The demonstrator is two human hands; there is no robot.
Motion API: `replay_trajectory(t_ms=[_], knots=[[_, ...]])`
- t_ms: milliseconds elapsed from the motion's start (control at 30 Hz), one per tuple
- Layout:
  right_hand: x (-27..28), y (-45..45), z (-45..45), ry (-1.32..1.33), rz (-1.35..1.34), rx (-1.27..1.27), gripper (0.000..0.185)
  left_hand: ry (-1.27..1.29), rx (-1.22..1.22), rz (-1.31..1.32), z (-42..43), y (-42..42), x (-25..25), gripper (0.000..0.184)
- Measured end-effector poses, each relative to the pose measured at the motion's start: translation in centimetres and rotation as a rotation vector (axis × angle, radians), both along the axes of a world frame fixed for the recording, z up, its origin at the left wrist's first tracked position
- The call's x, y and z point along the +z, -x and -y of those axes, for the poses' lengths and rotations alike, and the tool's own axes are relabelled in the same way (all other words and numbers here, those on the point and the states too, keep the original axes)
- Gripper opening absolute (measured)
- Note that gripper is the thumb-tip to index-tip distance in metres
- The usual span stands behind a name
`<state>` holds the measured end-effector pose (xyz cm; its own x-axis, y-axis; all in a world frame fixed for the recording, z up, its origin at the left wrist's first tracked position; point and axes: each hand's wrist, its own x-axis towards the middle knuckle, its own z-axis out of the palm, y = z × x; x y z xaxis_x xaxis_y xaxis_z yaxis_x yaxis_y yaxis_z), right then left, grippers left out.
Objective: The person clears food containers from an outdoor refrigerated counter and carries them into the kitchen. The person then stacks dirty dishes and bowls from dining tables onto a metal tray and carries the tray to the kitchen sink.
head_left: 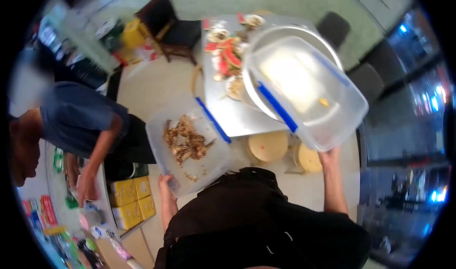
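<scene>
My left hand (166, 188) grips the near rim of a clear plastic food container (211, 167) with a blue clip along one side. Brown, lumpy food scraps (185, 141) lie in it; I cannot tell their kind. With my right hand (329, 156) I hold up a second clear plastic container (332, 86) by its near end. It has blue clips and is tilted, with one small yellow piece (324, 102) inside. Behind and partly hidden by it, a large metal basin (259, 37) rests on the metal-topped table (232, 122).
Watermelon rinds (230, 55) and bowls of scraps (233, 86) crowd the table's left side. Round stools (267, 146) stand under its near edge. A dark chair (173, 29) is at the far left. On my left a person (85, 119) stands at a counter above yellow boxes (126, 198).
</scene>
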<state>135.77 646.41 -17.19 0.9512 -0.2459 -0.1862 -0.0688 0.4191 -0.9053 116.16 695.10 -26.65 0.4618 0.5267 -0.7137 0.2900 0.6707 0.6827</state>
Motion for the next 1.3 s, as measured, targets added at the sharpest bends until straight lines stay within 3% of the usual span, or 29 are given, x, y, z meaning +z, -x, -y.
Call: replay_trajectory(t_ms=[67,100,167,300,367,700,900,1033,1100,1300], knots=[[-0.1,-0.3,-1.5,0.160,0.100,0.145,0.027,0.001,-0.079,0.003,-2.9,1.3,0.1,0.025],[0.7,-1.0,-3.0,-0.116,-0.042,0.121,0.028,-0.011,-0.005,0.007,-4.2,1.8,0.4,0.025],[3.6,-0.6,-7.9,-0.159,-0.154,-0.066,0.036,-0.045,-0.038,0.032,-5.2,2.7,0.7,0.031],[2.9,0.9,-11.3,-0.023,-0.143,-0.031,0.041,-0.038,0.023,0.105,-5.4,4.7,-0.4,0.035],[1.6,-0.2,-12.5,-0.303,-0.142,0.066,0.042,-0.105,0.059,0.091,-4.4,4.9,-1.0,0.037],[-5.9,-11.6,-32.6,-0.420,-0.306,0.227,0.043,-0.113,0.243,-0.051,-14.8,-0.5,-1.9,0.033],[-11.6,-19.9,-44.0,-0.251,-0.343,0.297,0.043,-0.189,0.323,-0.154,-27.9,-7.2,-4.9,0.037],[-9.9,-24.8,-54.5,-0.355,-0.315,0.352,0.043,-0.220,0.253,-0.151,-37.7,-12.0,-7.2,0.041],[-8.9,-27.8,-59.6,-0.189,-0.400,0.341,0.042,-0.176,0.292,-0.136,-42.3,-15.1,-7.0,0.042],[-9.8,-35.7,-76.1,-0.066,-0.418,0.414,0.033,-0.084,0.334,-0.054,-58.1,-20.8,-8.6,0.039]])
